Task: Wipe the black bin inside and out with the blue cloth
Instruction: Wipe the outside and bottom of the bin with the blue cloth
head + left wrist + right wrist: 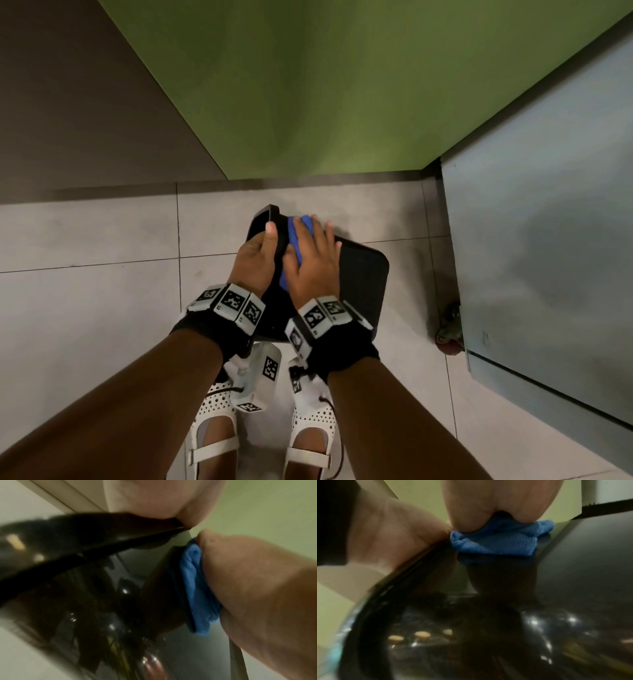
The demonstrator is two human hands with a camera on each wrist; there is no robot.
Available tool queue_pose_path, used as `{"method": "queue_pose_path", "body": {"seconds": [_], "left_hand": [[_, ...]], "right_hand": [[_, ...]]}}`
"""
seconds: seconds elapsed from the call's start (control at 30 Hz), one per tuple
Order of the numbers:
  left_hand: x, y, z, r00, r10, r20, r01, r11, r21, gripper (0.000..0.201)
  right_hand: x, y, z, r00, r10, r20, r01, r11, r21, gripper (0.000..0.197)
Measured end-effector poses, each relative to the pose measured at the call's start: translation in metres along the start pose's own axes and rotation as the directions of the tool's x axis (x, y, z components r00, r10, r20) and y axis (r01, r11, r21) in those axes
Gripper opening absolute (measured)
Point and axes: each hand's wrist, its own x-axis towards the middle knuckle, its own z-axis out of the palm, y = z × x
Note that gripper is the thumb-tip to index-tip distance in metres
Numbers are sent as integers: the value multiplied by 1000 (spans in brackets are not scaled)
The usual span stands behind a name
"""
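Observation:
The black bin [363,274] lies tilted on the tiled floor just in front of my feet. My left hand [262,246] grips its rim [85,543], thumb laid over the edge; the other fingers are hidden behind the rim. My right hand [313,253] presses the folded blue cloth [294,240] flat against the bin's glossy outer wall, fingers straight and spread. In the right wrist view the blue cloth [496,543] bunches under my fingertips [465,520] on the bin's wall [573,574]. The left wrist view shows the cloth [195,588] squeezed between the right palm and the bin.
A green wall [325,85] rises right behind the bin. A grey cabinet [548,240] stands close on the right, with a castor wheel [448,329] at its base. My feet in white sandals [212,428] stand just behind the bin. Tiled floor [85,291] stretches to the left.

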Motion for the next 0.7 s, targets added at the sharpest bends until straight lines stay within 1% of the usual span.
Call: {"method": "queue_pose_path", "body": {"seconds": [0.07,0.13,0.17,0.2,0.23,0.3,0.33,0.37,0.4,0.47,0.57,0.6,0.67,0.7], "left_hand": [[3,-5,0,999,-22,-28,23,999,27,48],[1,-11,-2,999,-43,-31,43,999,20,48],[0,-14,-3,999,-45,-27,46,999,13,48],[0,-15,-3,999,-44,-26,44,999,3,47],[-1,-16,-2,999,-48,-18,48,999,-2,45],[-2,-12,1,999,-42,-1,42,999,-5,45],[-4,-9,3,999,-35,11,35,999,-10,47],[-6,-6,4,1000,-26,17,26,999,-21,49],[-7,-4,5,1000,-11,11,12,999,-39,51],[-9,2,7,1000,-7,28,10,996,-93,53],[-10,14,9,992,-64,106,79,985,-151,65],[-11,19,9,984,-101,146,125,978,-167,65],[-10,23,10,960,-167,227,220,948,-231,53],[-11,24,9,947,-181,266,254,927,-274,46]], "right_hand": [[9,19,-9,989,139,42,-137,990,-44,50],[16,44,-21,954,298,48,-292,951,-97,51],[16,56,-27,936,351,26,-347,933,-98,51],[15,67,-32,917,398,-9,-398,915,-72,49],[13,78,-37,891,452,-37,-453,892,-10,48],[7,94,-45,820,571,-39,-560,815,149,46],[4,99,-49,789,614,-26,-598,776,199,45],[1,101,-53,770,637,-24,-616,753,232,45],[-1,102,-56,764,644,-37,-614,744,263,45],[-2,101,-61,766,635,-102,-578,749,323,46],[-2,93,-68,755,630,-182,-516,743,427,49],[-2,91,-68,750,631,-198,-502,739,449,49],[-2,90,-68,740,636,-218,-486,730,480,49],[-3,90,-68,734,642,-221,-487,725,487,50]]}}
